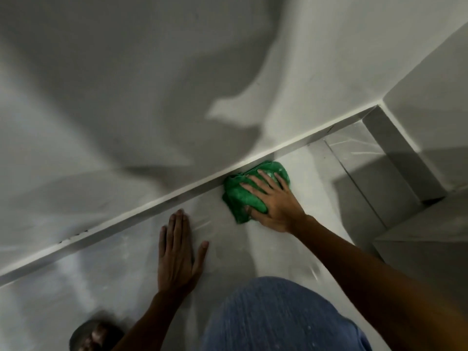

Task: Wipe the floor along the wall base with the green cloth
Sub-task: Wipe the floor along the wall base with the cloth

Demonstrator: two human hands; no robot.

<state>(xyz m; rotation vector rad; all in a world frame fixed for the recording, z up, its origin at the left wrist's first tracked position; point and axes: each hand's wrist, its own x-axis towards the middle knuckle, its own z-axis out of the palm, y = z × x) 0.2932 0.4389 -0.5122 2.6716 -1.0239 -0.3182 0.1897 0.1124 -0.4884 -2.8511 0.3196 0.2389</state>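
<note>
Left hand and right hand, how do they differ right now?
The left hand lies flat on the bare floor; the right hand presses on the green cloth against the wall base. The left hand's fingers lie close together; the right hand's fingers are spread. Both are palm down with straight fingers.

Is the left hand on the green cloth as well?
No, the left hand lies flat on the floor, apart from the green cloth, which only the right hand presses.

Dark sandal (95, 334) bottom left; projecting white pillar (430, 110) at right
</note>
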